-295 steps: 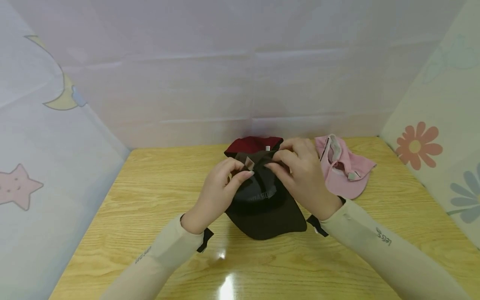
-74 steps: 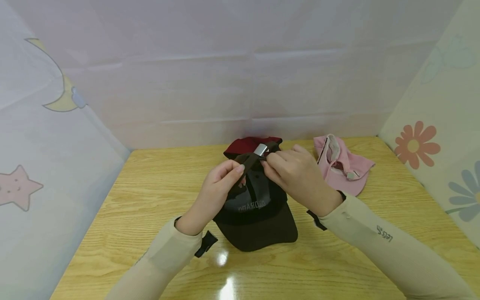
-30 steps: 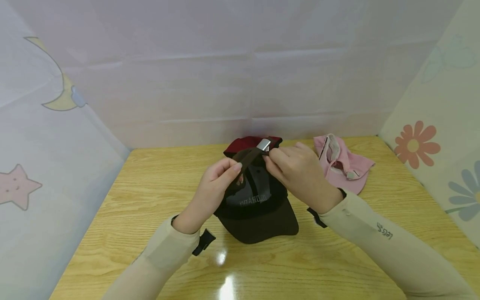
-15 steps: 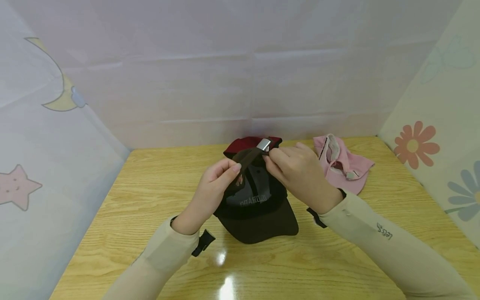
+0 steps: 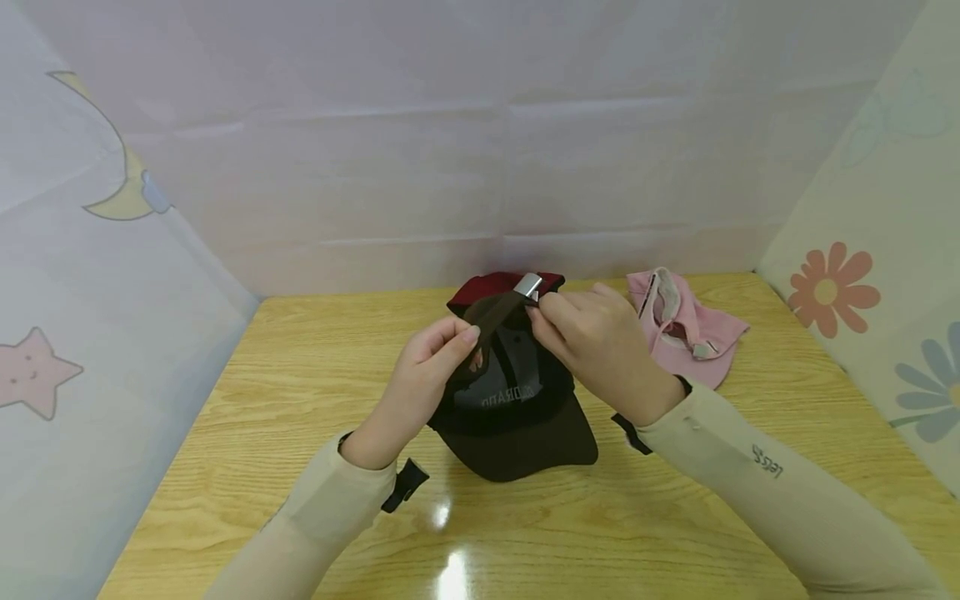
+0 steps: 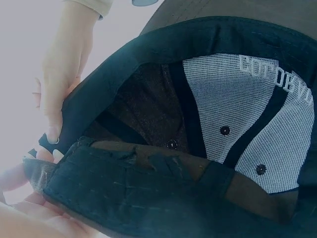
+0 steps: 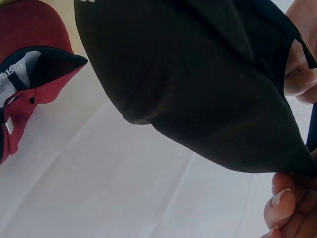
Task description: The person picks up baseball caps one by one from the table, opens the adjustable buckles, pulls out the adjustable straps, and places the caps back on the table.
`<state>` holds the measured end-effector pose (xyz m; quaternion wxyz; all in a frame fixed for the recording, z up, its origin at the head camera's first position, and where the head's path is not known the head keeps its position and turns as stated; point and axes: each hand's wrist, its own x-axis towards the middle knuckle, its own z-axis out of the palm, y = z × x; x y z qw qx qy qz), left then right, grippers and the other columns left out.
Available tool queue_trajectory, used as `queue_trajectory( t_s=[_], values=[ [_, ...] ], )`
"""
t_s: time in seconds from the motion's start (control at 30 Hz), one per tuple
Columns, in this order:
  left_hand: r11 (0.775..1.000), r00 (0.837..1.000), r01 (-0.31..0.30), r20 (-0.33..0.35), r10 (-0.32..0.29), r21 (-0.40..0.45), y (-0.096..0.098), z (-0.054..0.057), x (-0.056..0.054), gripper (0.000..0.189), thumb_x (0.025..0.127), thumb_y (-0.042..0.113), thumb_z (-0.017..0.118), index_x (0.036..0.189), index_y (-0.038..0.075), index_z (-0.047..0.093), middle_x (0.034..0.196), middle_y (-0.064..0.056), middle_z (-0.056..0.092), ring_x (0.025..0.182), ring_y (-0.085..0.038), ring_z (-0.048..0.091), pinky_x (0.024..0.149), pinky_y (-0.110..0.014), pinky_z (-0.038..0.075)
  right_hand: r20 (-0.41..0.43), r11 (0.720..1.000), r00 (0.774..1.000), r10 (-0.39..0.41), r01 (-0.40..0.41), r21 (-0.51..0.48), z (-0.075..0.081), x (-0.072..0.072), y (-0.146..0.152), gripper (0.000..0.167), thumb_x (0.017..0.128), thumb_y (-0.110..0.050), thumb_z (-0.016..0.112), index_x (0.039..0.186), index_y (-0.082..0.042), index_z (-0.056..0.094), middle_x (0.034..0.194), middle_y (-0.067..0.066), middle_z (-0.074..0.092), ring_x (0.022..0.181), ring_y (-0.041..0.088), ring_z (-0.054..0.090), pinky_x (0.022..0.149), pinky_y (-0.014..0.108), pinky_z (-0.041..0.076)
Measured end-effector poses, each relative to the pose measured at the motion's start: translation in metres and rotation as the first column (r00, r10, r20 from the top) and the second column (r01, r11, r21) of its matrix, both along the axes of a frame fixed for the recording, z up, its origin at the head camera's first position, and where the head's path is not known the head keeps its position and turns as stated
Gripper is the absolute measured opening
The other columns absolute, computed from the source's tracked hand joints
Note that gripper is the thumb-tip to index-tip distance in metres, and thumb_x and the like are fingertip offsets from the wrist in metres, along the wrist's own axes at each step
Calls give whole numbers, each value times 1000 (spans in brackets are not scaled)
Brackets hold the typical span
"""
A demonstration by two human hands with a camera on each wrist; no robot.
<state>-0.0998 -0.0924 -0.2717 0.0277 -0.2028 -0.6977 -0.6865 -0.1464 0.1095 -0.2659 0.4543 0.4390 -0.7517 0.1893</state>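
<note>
A dark brown baseball cap (image 5: 536, 446) is held up at the middle of the table, its brim toward me and its inside facing up. Raised mirrored letters show through the mesh lining (image 6: 223, 94) in the left wrist view. With thumb and fingers my left hand (image 5: 420, 367) pinches the cap's back strap (image 5: 498, 315). A silver metal buckle (image 5: 528, 285) sits at the upper end of that strap. Beside the buckle, my right hand (image 5: 600, 342) pinches the cap's other back edge with curled fingers. The exact fingertip contact there is partly hidden.
A red cap (image 5: 480, 290) lies behind the brown one, partly covered by it. To the right lies a pink cap (image 5: 697, 333), near the back edge of the wooden table (image 5: 315, 350). Printed cloth walls (image 5: 375, 167) enclose the back and sides.
Earlier both hands were close together at the cap's back, with no buckle showing. Since then the hands have spread and the strap and buckle have come into view. Lately, the cap has risen slightly.
</note>
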Motion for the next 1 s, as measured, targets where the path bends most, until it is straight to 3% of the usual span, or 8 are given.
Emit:
queue_trajectory(
  t_s=[1.0],
  values=[
    [1000,1000,7,-20,-7,0,-1,-3,0,25,100,5,44,80,-8,50,75,-3,51,72,-17,48,71,-30,42,31,1000,999,-10,10,10,1,0,1,39,105,-20,38,67,-9,36,52,-2,26,42,12,22,48,29,17]
  ],
)
